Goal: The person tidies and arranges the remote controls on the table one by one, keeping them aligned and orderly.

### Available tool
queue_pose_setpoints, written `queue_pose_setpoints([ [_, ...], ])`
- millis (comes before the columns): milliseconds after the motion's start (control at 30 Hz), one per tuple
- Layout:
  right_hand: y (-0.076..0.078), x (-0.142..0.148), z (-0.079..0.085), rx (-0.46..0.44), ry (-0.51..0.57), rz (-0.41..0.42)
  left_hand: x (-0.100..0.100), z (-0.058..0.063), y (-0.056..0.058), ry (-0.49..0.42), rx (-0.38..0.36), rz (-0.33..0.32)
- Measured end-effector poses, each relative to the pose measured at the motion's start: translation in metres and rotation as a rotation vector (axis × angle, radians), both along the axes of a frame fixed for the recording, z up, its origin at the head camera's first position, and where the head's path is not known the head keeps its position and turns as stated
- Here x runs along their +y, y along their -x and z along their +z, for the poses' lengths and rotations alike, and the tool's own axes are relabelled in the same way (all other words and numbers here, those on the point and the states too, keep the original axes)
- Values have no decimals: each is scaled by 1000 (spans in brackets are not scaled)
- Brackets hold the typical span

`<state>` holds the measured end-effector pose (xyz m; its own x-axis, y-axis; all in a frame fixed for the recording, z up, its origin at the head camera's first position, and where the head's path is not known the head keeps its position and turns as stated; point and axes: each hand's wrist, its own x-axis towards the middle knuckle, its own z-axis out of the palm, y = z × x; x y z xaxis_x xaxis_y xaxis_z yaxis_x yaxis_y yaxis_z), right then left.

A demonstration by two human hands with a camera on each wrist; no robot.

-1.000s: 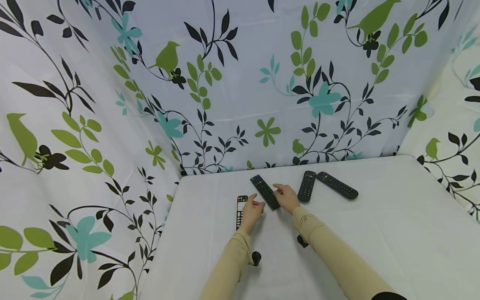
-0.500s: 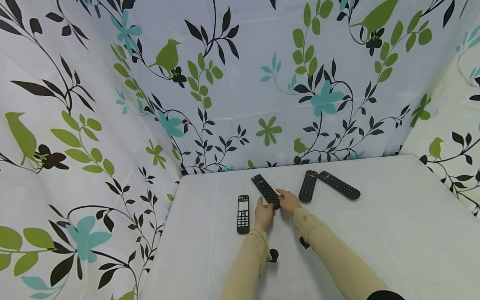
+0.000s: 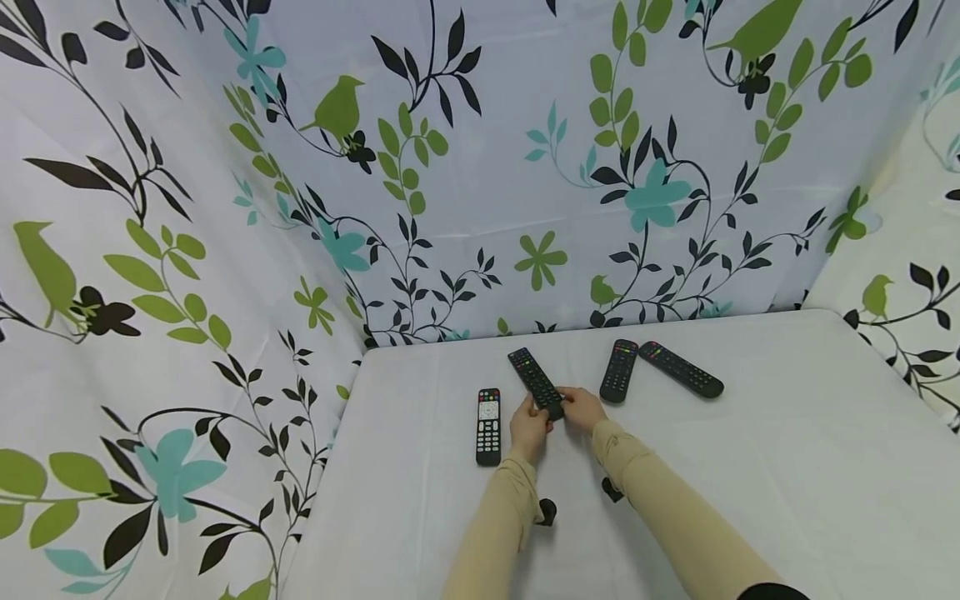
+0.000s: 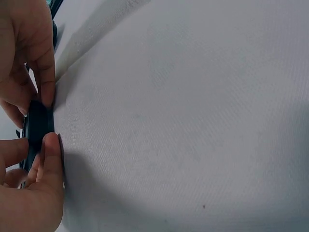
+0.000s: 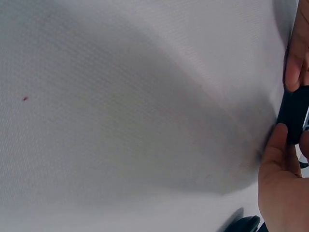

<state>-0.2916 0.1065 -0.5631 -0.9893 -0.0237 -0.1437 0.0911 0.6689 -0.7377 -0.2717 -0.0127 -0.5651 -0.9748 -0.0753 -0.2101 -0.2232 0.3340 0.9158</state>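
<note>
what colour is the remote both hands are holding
Black, with small coloured buttons at its far end. The remote shows best in the head view, gripped by the left hand and right hand.

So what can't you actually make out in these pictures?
- The near end of the held remote: in the head view, the left hand and right hand cover it.
- Its buttons: both wrist views show only a dark edge, cut off by the frame.
- Button labels on the three other remotes: too small in the head view.
- The dark object at the right wrist view's bottom edge: cut off and blurred.
</note>
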Motion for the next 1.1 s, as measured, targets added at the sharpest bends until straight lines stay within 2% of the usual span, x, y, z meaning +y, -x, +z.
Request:
queue_pose_setpoints([
  [133,-3,0,0,-16,7,-6,-4,5,-2,-10,-19,-21],
  [233,-5,1,1,-35,16,-12,-6,5,-2,-25,-22,-19],
  [333,-7,2,2,-62,44,-11,-7,0,0,-30,1,-31],
  [367,-7,3,1,-75,56,-7,-8,-5,0,-30,49,-42],
  [467,-9,4,1,-111,100,18,-8,-9,-1,1,79,-45],
  [567,-11,4,1,-152,156,35,-7,-7,-6,23,80,-27],
  [600,-13,4,1,-154,168,42,-7,-4,-8,36,43,-15],
  [633,-14,4,0,-164,187,40,-7,-2,-11,49,42,-11],
  [900,-28,-2,-11,-182,282,8,-16,2,-28,145,82,-59],
  [1100,-40,-5,-12,-147,285,-9,-18,1,-37,120,76,-79],
])
